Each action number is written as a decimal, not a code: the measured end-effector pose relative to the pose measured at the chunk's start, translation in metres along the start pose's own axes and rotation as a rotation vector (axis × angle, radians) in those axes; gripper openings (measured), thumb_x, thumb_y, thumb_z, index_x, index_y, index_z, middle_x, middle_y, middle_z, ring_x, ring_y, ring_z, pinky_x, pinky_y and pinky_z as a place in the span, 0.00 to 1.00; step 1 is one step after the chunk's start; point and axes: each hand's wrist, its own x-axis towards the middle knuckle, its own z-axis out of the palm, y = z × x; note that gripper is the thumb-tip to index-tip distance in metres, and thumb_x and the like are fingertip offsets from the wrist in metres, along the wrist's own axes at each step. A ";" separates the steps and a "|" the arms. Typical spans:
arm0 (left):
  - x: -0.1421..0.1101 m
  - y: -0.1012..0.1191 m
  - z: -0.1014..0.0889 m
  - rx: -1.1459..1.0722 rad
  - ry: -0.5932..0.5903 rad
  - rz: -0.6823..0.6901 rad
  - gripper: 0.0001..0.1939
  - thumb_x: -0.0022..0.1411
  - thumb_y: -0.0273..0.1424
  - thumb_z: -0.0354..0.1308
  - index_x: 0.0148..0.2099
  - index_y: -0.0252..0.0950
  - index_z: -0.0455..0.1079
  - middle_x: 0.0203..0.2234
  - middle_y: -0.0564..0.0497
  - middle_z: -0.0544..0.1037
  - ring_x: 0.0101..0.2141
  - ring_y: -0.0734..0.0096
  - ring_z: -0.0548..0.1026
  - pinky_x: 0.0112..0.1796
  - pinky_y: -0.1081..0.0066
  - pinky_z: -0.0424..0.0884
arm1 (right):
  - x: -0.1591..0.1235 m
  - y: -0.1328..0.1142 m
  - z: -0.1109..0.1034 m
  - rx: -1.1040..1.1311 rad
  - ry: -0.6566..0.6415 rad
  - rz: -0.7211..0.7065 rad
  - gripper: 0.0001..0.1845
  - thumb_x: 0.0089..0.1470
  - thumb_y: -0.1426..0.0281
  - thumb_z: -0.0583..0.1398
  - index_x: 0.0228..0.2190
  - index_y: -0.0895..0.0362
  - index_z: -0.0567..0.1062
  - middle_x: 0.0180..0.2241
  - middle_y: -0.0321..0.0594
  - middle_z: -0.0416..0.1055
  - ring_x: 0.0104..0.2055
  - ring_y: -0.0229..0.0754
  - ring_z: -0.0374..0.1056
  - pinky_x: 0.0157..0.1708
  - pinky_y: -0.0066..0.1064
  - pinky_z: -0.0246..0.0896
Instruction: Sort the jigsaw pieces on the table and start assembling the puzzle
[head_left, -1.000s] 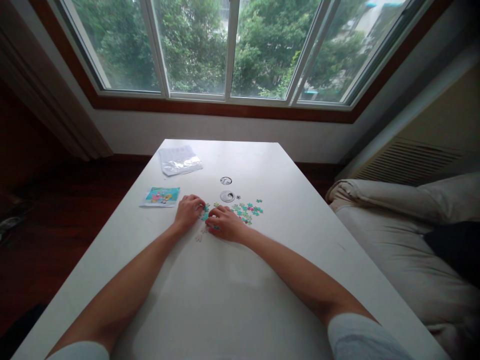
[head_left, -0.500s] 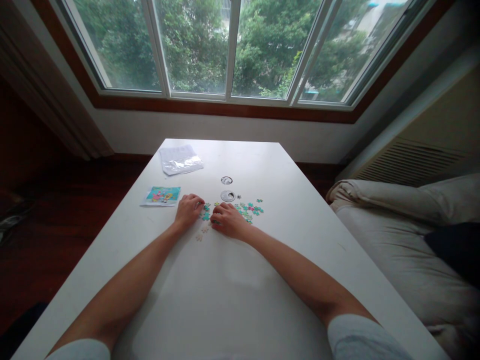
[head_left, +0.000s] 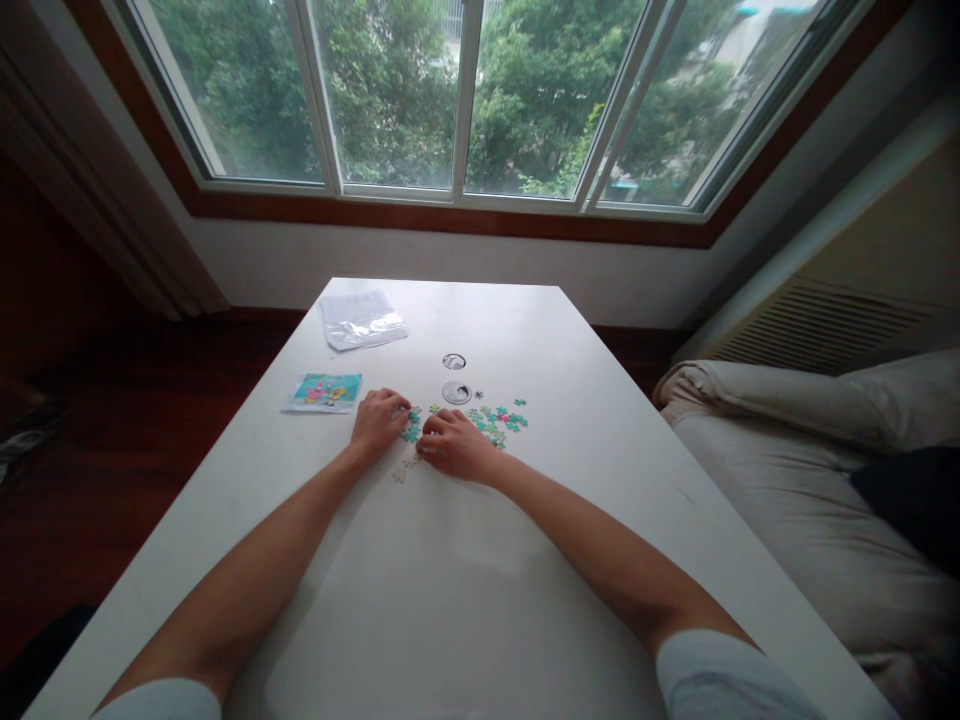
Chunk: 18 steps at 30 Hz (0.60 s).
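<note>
On the white table, my left hand rests with bent fingers closed at the edge of a small cluster of green jigsaw puzzle pieces. Just right of that cluster, my right hand is palm down, fingers curled and drawn together over pieces at its fingertips. The hand itself mostly hides what lies beneath. Pale pieces lie in front of its fingertips, toward me. Past the right hand spreads a loose pile of green and pink puzzle pieces, with one stray piece beyond it.
Left of my left hand lies a colourful picture card. Behind it is a clear plastic bag. Two round black-and-white discs sit past the pieces. A beige sofa stands to the right, a window ahead.
My right hand has shifted slightly left and toward me, nearer the pale pieces. My left hand stays almost where it was beside the green cluster.
</note>
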 end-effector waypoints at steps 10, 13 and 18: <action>-0.002 0.001 0.001 0.008 -0.017 0.014 0.06 0.60 0.34 0.63 0.40 0.44 0.79 0.41 0.49 0.77 0.46 0.58 0.71 0.51 0.59 0.66 | 0.002 0.001 -0.002 0.081 0.013 -0.041 0.06 0.63 0.67 0.62 0.35 0.53 0.79 0.38 0.42 0.75 0.45 0.44 0.64 0.47 0.37 0.54; -0.002 0.001 0.000 0.010 -0.028 0.013 0.06 0.60 0.34 0.63 0.40 0.44 0.79 0.42 0.49 0.77 0.46 0.58 0.71 0.51 0.59 0.66 | 0.001 0.004 -0.001 0.164 0.012 -0.031 0.04 0.61 0.67 0.63 0.34 0.53 0.79 0.37 0.40 0.75 0.44 0.44 0.64 0.45 0.36 0.55; -0.002 -0.001 0.000 0.002 -0.035 0.025 0.06 0.61 0.33 0.62 0.40 0.44 0.79 0.42 0.49 0.77 0.47 0.58 0.71 0.51 0.59 0.66 | 0.000 0.009 0.005 0.226 0.022 -0.005 0.04 0.59 0.65 0.65 0.33 0.52 0.80 0.37 0.39 0.75 0.44 0.44 0.65 0.46 0.37 0.55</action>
